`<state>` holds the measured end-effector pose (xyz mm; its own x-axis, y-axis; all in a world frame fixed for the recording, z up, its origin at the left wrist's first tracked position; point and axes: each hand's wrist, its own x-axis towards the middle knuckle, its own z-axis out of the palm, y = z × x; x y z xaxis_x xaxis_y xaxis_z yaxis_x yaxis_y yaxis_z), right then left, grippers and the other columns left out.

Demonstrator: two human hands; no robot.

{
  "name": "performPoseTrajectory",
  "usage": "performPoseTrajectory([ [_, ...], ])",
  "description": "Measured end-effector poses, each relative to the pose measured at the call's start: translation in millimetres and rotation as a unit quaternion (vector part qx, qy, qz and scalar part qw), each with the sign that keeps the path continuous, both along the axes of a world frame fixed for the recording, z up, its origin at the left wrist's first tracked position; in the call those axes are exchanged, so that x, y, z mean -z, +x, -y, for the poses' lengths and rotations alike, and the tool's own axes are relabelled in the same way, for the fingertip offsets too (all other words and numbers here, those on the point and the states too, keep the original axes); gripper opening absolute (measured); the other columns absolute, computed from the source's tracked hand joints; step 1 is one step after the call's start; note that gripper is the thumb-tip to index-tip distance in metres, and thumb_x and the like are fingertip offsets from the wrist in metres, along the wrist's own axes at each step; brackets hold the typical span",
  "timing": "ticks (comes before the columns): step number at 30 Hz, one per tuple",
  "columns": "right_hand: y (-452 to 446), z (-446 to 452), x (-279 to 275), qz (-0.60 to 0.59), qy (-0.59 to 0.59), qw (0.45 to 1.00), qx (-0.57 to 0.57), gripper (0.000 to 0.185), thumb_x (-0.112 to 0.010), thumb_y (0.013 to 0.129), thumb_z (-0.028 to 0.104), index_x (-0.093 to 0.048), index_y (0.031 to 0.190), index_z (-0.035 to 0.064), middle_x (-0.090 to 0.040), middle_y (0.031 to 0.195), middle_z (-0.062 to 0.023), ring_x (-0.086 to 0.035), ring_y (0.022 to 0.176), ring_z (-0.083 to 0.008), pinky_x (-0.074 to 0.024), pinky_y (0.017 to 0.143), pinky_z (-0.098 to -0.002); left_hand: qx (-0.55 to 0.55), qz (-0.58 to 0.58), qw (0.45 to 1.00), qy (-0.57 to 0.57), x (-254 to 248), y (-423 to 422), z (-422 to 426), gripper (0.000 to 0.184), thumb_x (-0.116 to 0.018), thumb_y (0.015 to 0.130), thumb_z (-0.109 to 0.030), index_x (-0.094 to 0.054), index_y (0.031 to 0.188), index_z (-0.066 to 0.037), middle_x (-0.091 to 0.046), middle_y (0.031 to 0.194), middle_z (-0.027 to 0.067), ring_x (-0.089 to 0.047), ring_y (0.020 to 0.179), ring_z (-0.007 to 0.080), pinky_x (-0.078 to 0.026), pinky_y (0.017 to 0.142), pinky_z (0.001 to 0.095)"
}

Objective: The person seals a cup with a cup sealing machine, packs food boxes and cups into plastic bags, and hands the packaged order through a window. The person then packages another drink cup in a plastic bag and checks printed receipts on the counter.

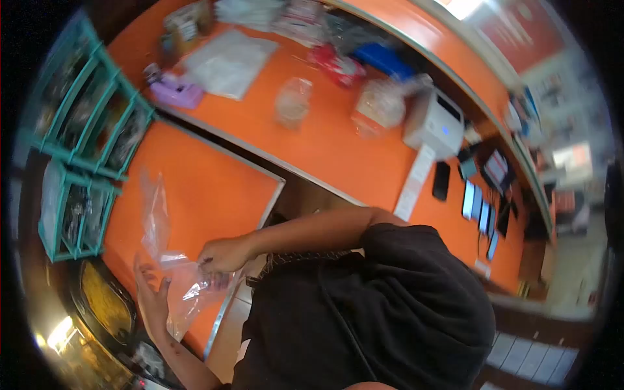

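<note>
My right hand (224, 254) is closed, its fingers gripping the edge of a clear plastic bag (192, 292) above the orange tabletop (195, 188). On the other side of the bag, my left hand (153, 300) has its thumb and fingers apart, with thin plastic lying against the fingers. Another length of clear plastic (155, 218) stretches away from the hands over the tabletop. Glare and transparency blur where the plastic pieces begin and end. Any contents of the bag cannot be made out.
Teal racks (84, 146) with packets stand beyond the table. The adjoining orange counter holds a purple holder (177, 92), white plastic sheets (231, 62), clear bags (380, 107), a white printer (437, 123) with a paper strip, and several phones (468, 199).
</note>
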<state>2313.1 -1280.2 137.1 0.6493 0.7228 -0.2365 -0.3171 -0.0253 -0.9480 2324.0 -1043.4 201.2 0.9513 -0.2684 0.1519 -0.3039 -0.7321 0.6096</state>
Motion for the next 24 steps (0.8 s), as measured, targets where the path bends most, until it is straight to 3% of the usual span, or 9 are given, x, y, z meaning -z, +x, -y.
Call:
performPoseTrajectory([
  [1, -16.7, -11.7, 17.6, -0.067, 0.035, 0.996, 0.042, 0.019, -0.060, 0.094, 0.015, -0.065, 0.102, -0.0024, -0.069, 0.083, -0.0102, -0.068, 0.074, -0.0156, -0.0571, 0.070, -0.0325, -0.034, 0.126, 0.990, 0.053, 1.5, -5.2, -4.3, 0.039, -0.068, 0.088, -0.016, -0.055, 0.122, 0.000, -0.062, 0.112, 0.0142, -0.060, 0.106, 0.0235, -0.046, 0.091, 0.0323],
  [4, -28.4, -12.7, 59.0, -0.120, 0.110, 0.980, 0.115, 0.018, -0.060, 0.095, 0.015, -0.066, 0.100, -0.0011, -0.066, 0.079, -0.0072, -0.063, 0.067, -0.0132, -0.0545, 0.067, -0.0291, -0.157, 0.179, 0.971, -0.023, 32.2, -13.9, -16.1, 0.039, -0.068, 0.090, -0.020, -0.052, 0.119, 0.001, -0.057, 0.110, 0.0129, -0.054, 0.103, 0.0210, -0.043, 0.090, 0.0310],
  [6, -54.4, -7.1, 88.0, -0.159, 0.252, 0.942, 0.156, 0.021, -0.066, 0.092, 0.019, -0.060, 0.081, 0.0027, -0.059, 0.072, -0.0041, -0.056, 0.063, -0.0148, -0.0505, 0.061, -0.0334, -0.139, 0.118, 0.980, -0.079, 52.1, -50.9, -3.7, 0.024, -0.065, 0.093, -0.018, -0.054, 0.104, 0.001, -0.055, 0.094, 0.0100, -0.053, 0.086, 0.0192, -0.045, 0.078, 0.0320],
  [10, -93.9, 6.9, 45.2, -0.224, 0.191, 0.905, 0.308, 0.023, -0.065, 0.095, 0.024, -0.061, 0.093, 0.0019, -0.057, 0.077, -0.0027, -0.056, 0.069, -0.0111, -0.0481, 0.062, -0.0292, 0.043, -0.165, 0.985, 0.013, 41.6, -102.6, 90.1, 0.017, -0.055, 0.099, -0.014, -0.055, 0.091, 0.001, -0.052, 0.074, 0.0032, -0.049, 0.069, 0.0155, -0.043, 0.064, 0.0302],
  [15, -128.6, 37.8, 35.4, -0.317, 0.374, 0.819, 0.298, 0.023, -0.068, 0.093, 0.025, -0.060, 0.094, 0.0032, -0.059, 0.078, -0.0029, -0.058, 0.077, -0.0132, -0.0496, 0.067, -0.0315, 0.053, -0.294, 0.934, -0.198, 88.1, -111.7, 108.9, 0.020, -0.051, 0.102, -0.019, -0.058, 0.095, -0.002, -0.054, 0.074, 0.0003, -0.052, 0.070, 0.0113, -0.044, 0.065, 0.0260],
  [18, -151.7, 72.6, 33.9, -0.287, 0.354, 0.837, 0.302, 0.024, -0.071, 0.090, 0.024, -0.061, 0.092, 0.0023, -0.060, 0.079, -0.0032, -0.060, 0.080, -0.0134, -0.0510, 0.069, -0.0337, -0.044, -0.310, 0.881, -0.355, 90.9, -122.6, 124.4, 0.019, -0.051, 0.101, -0.021, -0.058, 0.093, -0.005, -0.057, 0.078, 0.0007, -0.056, 0.076, 0.0125, -0.048, 0.072, 0.0283],
  [21, -153.0, 102.6, 98.0, -0.073, -0.004, 0.913, 0.400, 0.020, -0.072, 0.084, 0.015, -0.061, 0.094, 0.0027, -0.061, 0.080, -0.0046, -0.060, 0.082, -0.0133, -0.0523, 0.072, -0.0319, -0.110, -0.225, 0.814, -0.524, 80.5, -145.1, 170.5, 0.017, -0.054, 0.099, -0.022, -0.057, 0.091, -0.007, -0.060, 0.085, 0.0020, -0.060, 0.085, 0.0156, -0.050, 0.081, 0.0337],
  [22, -159.7, 129.1, 95.5, 0.005, -0.147, 0.905, 0.399, 0.020, -0.072, 0.081, 0.012, -0.062, 0.096, 0.0030, -0.062, 0.081, -0.0049, -0.060, 0.081, -0.0136, -0.0524, 0.072, -0.0316, -0.134, -0.238, 0.769, -0.578, 71.0, -153.6, 183.7, 0.017, -0.055, 0.098, -0.023, -0.056, 0.090, -0.007, -0.060, 0.087, 0.0026, -0.060, 0.087, 0.0169, -0.050, 0.084, 0.0355],
  [24, -165.9, 147.9, 115.9, -0.079, -0.084, 0.805, 0.582, 0.014, -0.068, 0.084, 0.010, -0.060, 0.094, 0.0041, -0.062, 0.080, -0.0059, -0.060, 0.080, -0.0150, -0.0529, 0.070, -0.0333, -0.069, -0.337, 0.673, -0.655, 104.5, -158.0, 161.7, 0.016, -0.057, 0.095, -0.023, -0.055, 0.093, -0.007, -0.061, 0.093, 0.0055, -0.061, 0.095, 0.0222, -0.050, 0.090, 0.0410],
])
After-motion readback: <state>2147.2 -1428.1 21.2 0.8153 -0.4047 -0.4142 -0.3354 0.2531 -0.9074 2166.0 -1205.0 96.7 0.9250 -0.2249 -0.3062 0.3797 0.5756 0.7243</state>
